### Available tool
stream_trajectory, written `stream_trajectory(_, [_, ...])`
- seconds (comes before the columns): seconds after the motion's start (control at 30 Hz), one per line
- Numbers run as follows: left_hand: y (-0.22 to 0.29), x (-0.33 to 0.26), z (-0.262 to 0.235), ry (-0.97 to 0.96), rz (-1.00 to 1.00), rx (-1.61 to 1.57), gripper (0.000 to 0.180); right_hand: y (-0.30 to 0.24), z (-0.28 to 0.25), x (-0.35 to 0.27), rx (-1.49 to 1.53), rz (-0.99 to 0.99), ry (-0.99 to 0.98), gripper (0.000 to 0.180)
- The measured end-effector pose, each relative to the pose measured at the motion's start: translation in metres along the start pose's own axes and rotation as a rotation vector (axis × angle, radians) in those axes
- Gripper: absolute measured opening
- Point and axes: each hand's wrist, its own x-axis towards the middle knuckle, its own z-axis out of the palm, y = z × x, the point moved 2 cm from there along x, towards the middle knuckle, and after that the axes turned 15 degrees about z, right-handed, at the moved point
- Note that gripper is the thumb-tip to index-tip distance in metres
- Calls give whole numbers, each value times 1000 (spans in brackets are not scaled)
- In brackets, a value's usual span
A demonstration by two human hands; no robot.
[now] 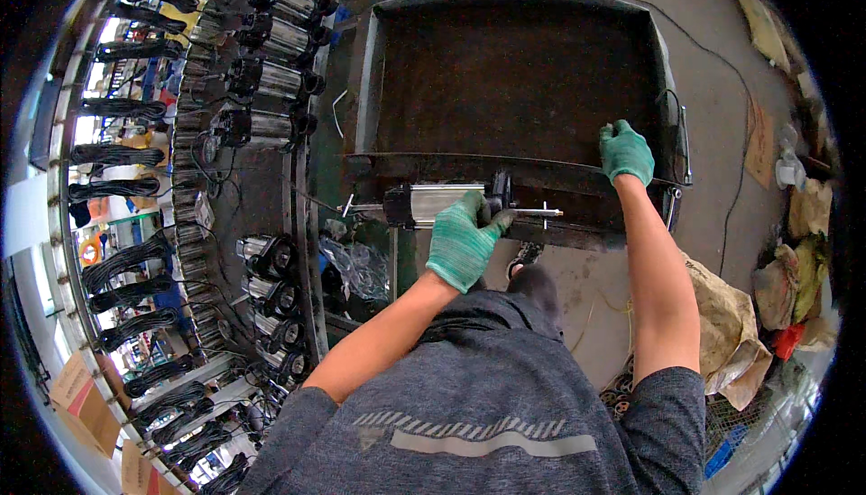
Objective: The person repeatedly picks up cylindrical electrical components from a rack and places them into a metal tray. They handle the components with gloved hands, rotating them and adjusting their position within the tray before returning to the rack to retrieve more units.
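A motor-like unit [431, 203] with a silver cylindrical body and black ends lies across the near edge of a dark metal tray [514, 71]. My left hand [463, 242], in a green knitted glove, is wrapped over its right part from the near side. A thin metal rod [539, 212] with a small crosspiece sticks out to the right of the unit. My right hand [626, 152], also gloved in green, hangs over the tray's right side, apart from the unit. Its fingers are curled in, and whatever they may hold is hidden.
Similar silver and black units [271, 78] line a rack on the left. Beyond them hang coiled black cables [122, 108]. A clear plastic bag [358, 265] lies left of the unit. Sacks [729, 328] lie at the right, and a cable [745, 98] crosses the floor.
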Motion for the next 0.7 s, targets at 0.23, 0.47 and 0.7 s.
stream_trajectory(0.23, [-17,-5,-33,-111,101,-130,28,-4,3,0,-4,11,15,45])
stream_trajectory(0.47, [-144,-47,-163,55,55,669,61,-1,5,-3,107,4,39,43])
stream_trajectory(0.7, [-234,-49,-193,-260,140,182,52,-63,0,-103,685,-411,-323,24])
